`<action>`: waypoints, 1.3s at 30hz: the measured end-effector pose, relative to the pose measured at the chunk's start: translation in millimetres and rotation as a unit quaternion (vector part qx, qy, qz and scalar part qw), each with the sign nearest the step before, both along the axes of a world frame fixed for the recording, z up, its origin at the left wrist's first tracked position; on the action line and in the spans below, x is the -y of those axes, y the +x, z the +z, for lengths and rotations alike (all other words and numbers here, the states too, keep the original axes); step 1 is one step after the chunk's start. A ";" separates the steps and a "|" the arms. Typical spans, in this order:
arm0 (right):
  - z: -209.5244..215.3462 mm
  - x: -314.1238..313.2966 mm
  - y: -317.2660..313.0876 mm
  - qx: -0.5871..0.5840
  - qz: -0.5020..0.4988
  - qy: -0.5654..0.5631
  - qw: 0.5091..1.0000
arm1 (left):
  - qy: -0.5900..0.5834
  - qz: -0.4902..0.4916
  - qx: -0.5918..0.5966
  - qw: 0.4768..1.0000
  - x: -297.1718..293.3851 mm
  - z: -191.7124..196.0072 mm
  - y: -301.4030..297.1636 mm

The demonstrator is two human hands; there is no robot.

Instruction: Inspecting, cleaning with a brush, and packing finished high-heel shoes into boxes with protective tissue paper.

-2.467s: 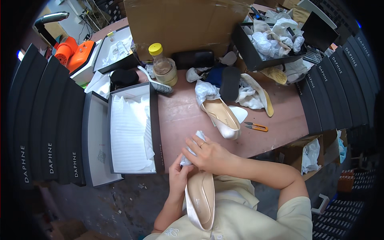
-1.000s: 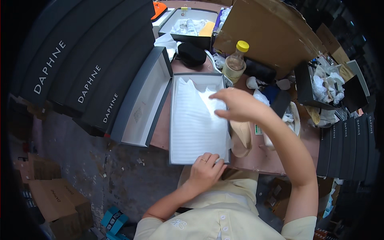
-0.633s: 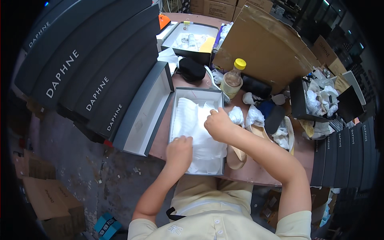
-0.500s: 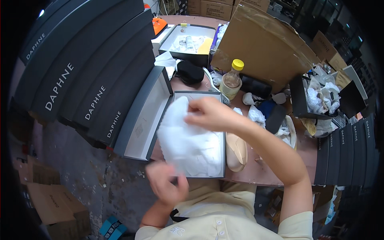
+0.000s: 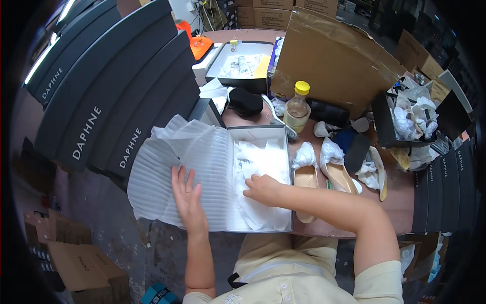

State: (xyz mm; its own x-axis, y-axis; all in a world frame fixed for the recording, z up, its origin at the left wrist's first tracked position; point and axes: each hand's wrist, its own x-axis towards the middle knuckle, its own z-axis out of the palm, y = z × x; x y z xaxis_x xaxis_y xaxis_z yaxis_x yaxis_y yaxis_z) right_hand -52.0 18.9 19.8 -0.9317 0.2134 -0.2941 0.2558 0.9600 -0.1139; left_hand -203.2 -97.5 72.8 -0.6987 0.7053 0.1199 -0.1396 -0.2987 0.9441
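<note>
An open shoe box (image 5: 289, 152) lies before me, with white tissue paper (image 5: 255, 213) inside. A ribbed white foam sheet (image 5: 152, 167) spreads over the box's left side and past it. My left hand (image 5: 188, 200) rests on this sheet, open, its fingers apart. Inside the box my right hand (image 5: 264, 190) is closed, fingers curled down against the tissue paper; whatever is between the fingertips is hidden. Just right of the box lies a beige shoe (image 5: 305, 177), and beside it a second beige shoe (image 5: 340, 175); both have white paper stuffed in them.
Dark shoe boxes (image 5: 126, 86) are stacked high at the left, with more boxes (image 5: 440, 187) at the right. Behind stand a yellow-capped bottle (image 5: 297, 109), a large cardboard sheet (image 5: 334, 61) and an open box with papers (image 5: 238, 78). A box of crumpled paper (image 5: 412, 121) stands at right.
The foam sheet, bunched in my right hand over the box before, now lies spread to the left. My right hand has let go of it and moved down into the box; my left hand has moved up onto the sheet.
</note>
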 end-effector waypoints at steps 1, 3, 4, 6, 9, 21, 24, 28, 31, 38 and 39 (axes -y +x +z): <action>5.0 -5.3 -0.7 -0.011 -0.001 -0.011 1.000 | -0.063 -0.006 -0.142 0.988 0.8 -6.3 -3.6; 26.1 -23.1 3.3 -0.030 -0.005 -0.037 0.999 | -0.183 -0.020 -0.409 0.894 1.3 -16.5 -10.8; 39.9 -30.2 11.0 -0.069 -0.020 -0.024 0.997 | -0.213 -0.014 -0.494 0.843 2.1 -17.6 -9.4; 72.4 -45.2 30.0 -0.150 -0.077 -0.019 0.985 | -0.261 0.000 -0.648 0.715 -2.0 -16.3 -0.6; 102.6 -66.6 59.1 -0.344 -0.172 -0.028 0.923 | -0.260 -0.055 -0.571 0.777 -21.7 -7.0 13.1; 118.1 -73.6 137.0 -0.369 -0.343 -0.140 0.853 | -0.299 -0.307 -0.829 0.359 -101.5 -39.0 16.3; 104.0 -67.3 129.9 -0.366 -0.317 -0.322 0.814 | -0.297 -0.404 -0.724 0.474 -110.2 15.6 2.1; 102.1 -14.8 76.2 -0.238 -0.275 -0.212 0.907 | -0.306 -0.500 -0.555 0.590 -141.1 71.2 13.5; 80.4 -29.3 53.1 -0.272 -0.318 -0.268 0.868 | -0.228 -0.443 -0.345 0.796 -151.8 85.1 17.2; 84.3 -75.9 85.5 -0.419 -0.328 -0.531 0.659 | -0.160 -0.375 -0.406 0.818 -121.1 84.4 -20.9; 99.7 -74.0 94.4 -0.417 -0.335 -0.489 0.689 | -0.149 -0.353 -0.407 0.829 -113.6 99.1 -20.6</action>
